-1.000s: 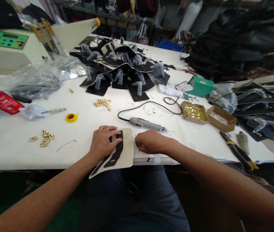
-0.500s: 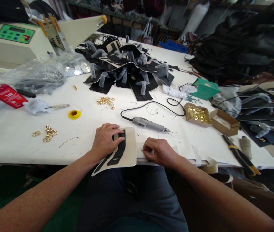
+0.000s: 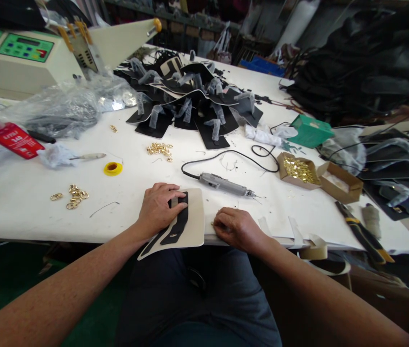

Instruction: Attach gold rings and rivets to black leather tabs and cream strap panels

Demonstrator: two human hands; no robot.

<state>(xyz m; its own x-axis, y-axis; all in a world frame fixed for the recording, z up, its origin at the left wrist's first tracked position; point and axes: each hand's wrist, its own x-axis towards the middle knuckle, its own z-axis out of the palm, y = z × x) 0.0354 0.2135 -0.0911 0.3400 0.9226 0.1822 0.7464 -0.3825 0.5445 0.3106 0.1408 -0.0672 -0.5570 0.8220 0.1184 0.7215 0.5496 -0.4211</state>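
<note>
A cream panel [image 3: 196,212] with black strips on it lies at the table's front edge, its lower left corner jutting over my lap. My left hand [image 3: 159,209] holds it down, thumb and fingertips on the black strip [image 3: 180,225]. Just right of the panel, my right hand [image 3: 235,226] rests on the table with its fingers curled together. A tiny shiny bit shows by its fingertips; what they pinch is too small to name. Beyond both hands lies a grey electric screwdriver [image 3: 224,184] with a black cord.
Gold clasps [image 3: 76,195] and a yellow tape roll [image 3: 112,168] lie left. A pile of black panels [image 3: 186,108] covers the back. On the right are a carton of gold pieces [image 3: 300,171], a green box [image 3: 310,130] and black-yellow pliers [image 3: 363,233]. A control machine [image 3: 27,62] stands back left.
The fingers of my right hand have drawn closer together at the same spot. My left hand stays on the panel. The view has shifted slightly.
</note>
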